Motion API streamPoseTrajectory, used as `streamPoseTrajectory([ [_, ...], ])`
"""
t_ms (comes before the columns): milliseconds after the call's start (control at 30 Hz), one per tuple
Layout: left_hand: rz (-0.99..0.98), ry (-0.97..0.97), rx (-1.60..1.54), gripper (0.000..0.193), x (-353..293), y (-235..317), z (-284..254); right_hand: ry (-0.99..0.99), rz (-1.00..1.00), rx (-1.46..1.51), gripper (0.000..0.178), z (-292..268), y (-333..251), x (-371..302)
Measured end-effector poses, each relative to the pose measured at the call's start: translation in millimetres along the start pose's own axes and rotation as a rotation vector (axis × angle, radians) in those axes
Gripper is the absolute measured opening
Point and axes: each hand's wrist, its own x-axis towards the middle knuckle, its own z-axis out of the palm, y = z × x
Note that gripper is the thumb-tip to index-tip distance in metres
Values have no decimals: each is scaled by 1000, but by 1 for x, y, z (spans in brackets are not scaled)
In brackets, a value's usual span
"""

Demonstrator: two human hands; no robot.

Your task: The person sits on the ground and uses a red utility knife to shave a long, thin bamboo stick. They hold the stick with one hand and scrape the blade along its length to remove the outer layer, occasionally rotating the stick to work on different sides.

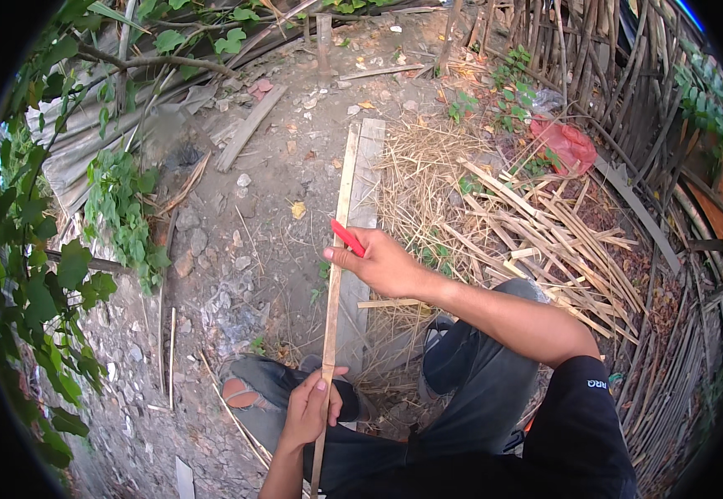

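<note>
A long, pale bamboo strip (333,320) runs away from me, from my lap past the far part of a grey plank (351,314) on the ground. Close to my knees, my left hand (311,406) is closed around its near part, thumb on top. Farther up, my right hand (371,259) grips a short red tool (347,238) laid across the strip, with the thumb pressed near the strip's edge. Most of the tool is covered by the fingers, so its exact kind and any blade cannot be made out.
Right of the plank lie dry shavings (419,166) and a heap of split bamboo strips (573,241). A red plastic bag (562,147) rests by a stick fence (594,58). Leafy vines (62,291) hang at left. Another board (251,129) lies on the stony ground.
</note>
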Motion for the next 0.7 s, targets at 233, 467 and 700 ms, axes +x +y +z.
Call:
streamPoseTrajectory([
  [233,3,157,56,45,38,44,3,-81,-78,25,35,16,8,-5],
  [467,83,197,51,51,62,36,-2,-1,-49,-38,39,-1,10,4],
  [700,100,273,-4,48,54,25,-7,-131,38,-189,44,0,-2,-2],
])
